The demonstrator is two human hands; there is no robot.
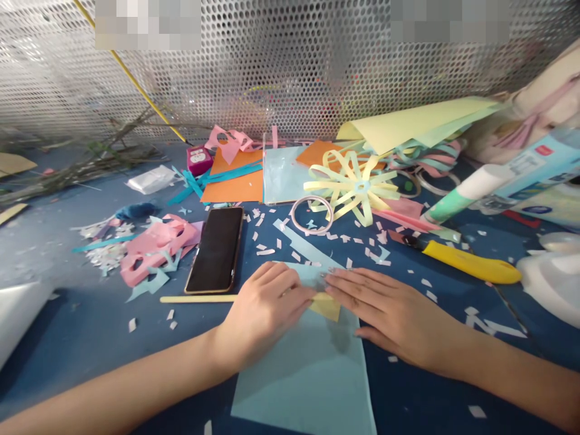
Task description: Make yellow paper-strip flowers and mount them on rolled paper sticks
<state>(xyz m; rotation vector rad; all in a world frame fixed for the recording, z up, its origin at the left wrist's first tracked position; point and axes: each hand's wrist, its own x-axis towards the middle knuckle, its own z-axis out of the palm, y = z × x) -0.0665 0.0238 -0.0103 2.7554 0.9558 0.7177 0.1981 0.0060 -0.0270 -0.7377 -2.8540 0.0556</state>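
Note:
A light blue sheet of paper (308, 374) lies on the dark blue table in front of me. My left hand (267, 308) is closed, its fingers curled over a thin pale yellow stick (199, 299) that sticks out to the left. On the sheet a small yellow paper piece (327, 307) shows between my hands; whether it joins the stick is hidden. My right hand (380, 305) lies flat, fingers stretched out together, its tips at the yellow paper and the sheet's top edge. Beyond the hands runs a light blue paper strip (308, 243).
A phone (215, 249) lies left of my hands. Farther back are a tape roll (312, 215), a yellow paper flower (360, 184), orange paper (235, 181) and pink scraps (158, 248). At right are a yellow-handled cutter (471, 261) and a glue stick (469, 192).

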